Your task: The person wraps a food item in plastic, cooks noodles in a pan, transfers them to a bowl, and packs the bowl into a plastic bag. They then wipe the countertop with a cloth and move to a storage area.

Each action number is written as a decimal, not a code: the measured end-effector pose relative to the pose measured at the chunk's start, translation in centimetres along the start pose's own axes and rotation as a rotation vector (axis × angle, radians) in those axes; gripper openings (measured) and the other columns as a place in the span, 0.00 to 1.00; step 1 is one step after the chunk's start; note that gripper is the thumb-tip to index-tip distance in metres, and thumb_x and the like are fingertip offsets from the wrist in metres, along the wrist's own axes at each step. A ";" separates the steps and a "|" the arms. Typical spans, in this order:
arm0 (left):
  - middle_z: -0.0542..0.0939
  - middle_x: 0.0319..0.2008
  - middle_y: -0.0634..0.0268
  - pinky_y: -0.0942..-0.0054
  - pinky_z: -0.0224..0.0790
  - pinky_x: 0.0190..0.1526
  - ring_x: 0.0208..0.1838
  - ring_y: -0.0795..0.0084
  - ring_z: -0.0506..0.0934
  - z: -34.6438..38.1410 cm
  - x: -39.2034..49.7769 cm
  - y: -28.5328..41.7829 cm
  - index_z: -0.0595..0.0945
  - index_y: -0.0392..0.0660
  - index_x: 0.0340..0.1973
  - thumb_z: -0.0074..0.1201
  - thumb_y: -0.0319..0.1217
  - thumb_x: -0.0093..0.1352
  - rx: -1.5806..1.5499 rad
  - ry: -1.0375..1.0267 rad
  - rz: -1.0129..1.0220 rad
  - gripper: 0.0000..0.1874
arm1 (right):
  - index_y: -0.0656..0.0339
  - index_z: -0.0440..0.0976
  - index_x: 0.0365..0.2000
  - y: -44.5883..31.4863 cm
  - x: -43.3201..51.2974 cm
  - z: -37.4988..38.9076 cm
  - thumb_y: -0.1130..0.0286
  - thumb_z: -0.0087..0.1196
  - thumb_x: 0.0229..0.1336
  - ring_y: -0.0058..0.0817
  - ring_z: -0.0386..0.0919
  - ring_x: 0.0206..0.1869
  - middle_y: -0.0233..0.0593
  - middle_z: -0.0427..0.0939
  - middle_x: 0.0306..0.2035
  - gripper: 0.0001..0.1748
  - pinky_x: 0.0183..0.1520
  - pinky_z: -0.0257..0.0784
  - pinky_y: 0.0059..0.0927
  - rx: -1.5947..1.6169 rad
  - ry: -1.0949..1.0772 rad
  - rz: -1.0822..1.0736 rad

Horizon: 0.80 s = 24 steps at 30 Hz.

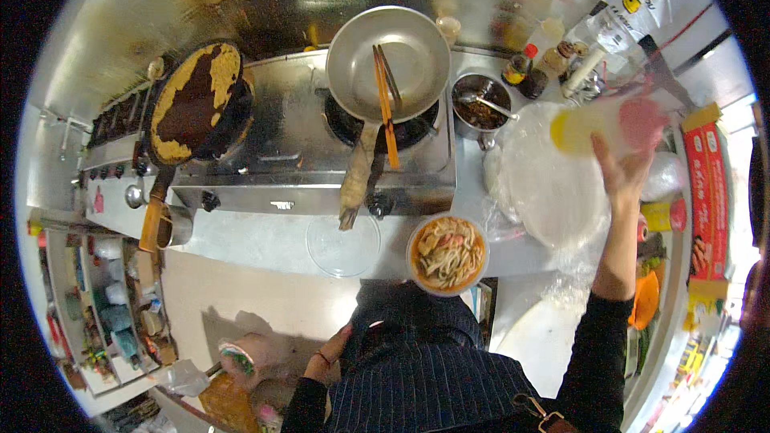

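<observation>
My right hand (628, 171), reaching over the counter's right side, is shut on a blurred container (607, 123) with a yellow end and a pink end. Below it lies a round, pale thing wrapped in clear plastic (550, 177). Low at my side, my left hand (331, 349) is against or beside my dark striped apron (415, 367); its fingers are partly hidden. A round plastic tub of noodles in reddish broth (448, 252) stands uncovered at the counter's front edge. Left of the tub is a clear round lid (344, 245).
On the stove sits a grey wok (355, 66) with wooden chopsticks (385, 114) across it. At left rests a dark pan (192, 102) with a yellowish crust. A small pot (481, 105) holds dark sauce and a spoon. Bottles (518, 66) and a red box (708, 198) stand right.
</observation>
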<state>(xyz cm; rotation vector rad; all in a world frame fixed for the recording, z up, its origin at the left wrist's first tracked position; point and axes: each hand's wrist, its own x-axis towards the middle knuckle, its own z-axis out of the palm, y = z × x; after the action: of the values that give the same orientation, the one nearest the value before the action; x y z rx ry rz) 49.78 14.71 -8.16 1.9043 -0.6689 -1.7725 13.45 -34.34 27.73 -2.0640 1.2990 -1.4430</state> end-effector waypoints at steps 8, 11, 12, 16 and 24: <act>0.80 0.52 0.62 0.42 0.61 0.51 0.59 0.65 0.75 -8.4 0.8 5.5 0.72 0.49 0.57 0.45 0.54 0.70 -0.209 0.099 0.048 0.28 | 0.65 0.64 0.56 -8.8 -18.0 0.6 0.56 0.65 0.44 0.53 0.78 0.44 0.56 0.79 0.42 0.41 0.47 0.73 0.46 -0.668 -0.983 0.490; 0.79 0.53 0.62 0.39 0.59 0.52 0.60 0.63 0.73 -9.3 1.2 8.0 0.73 0.49 0.56 0.47 0.51 0.70 -0.263 0.057 0.041 0.25 | 0.63 0.66 0.51 -9.6 -21.8 1.6 0.51 0.65 0.42 0.51 0.78 0.43 0.53 0.79 0.41 0.38 0.46 0.73 0.45 -0.808 -1.205 0.534; 0.78 0.54 0.62 0.37 0.59 0.53 0.60 0.62 0.73 -9.3 1.3 8.5 0.73 0.49 0.56 0.47 0.50 0.70 -0.284 0.044 0.023 0.25 | 0.61 0.68 0.47 -10.0 -22.5 1.8 0.48 0.65 0.41 0.48 0.79 0.44 0.51 0.80 0.40 0.37 0.46 0.73 0.44 -0.784 -1.175 0.512; 0.77 0.55 0.59 0.31 0.54 0.55 0.62 0.58 0.71 -8.5 1.6 10.0 0.74 0.49 0.54 0.49 0.47 0.69 -0.433 0.003 0.023 0.23 | 0.60 0.68 0.48 -11.6 -23.3 3.1 0.48 0.64 0.40 0.46 0.79 0.44 0.49 0.80 0.41 0.37 0.46 0.73 0.45 -0.985 -1.176 0.554; 0.82 0.42 0.70 0.64 0.67 0.33 0.48 0.76 0.78 -6.7 2.7 12.4 0.77 0.51 0.49 0.49 0.43 0.71 -0.620 0.129 -0.019 0.15 | 0.59 0.69 0.47 -11.7 -23.5 4.1 0.47 0.63 0.40 0.46 0.80 0.43 0.48 0.81 0.39 0.36 0.45 0.72 0.47 -1.000 -1.101 0.534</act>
<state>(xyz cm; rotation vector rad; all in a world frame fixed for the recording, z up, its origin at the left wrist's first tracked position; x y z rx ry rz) 56.08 3.40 -2.04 1.5702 -0.0342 -1.6016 20.85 -9.98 20.11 -2.0800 1.8659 0.7056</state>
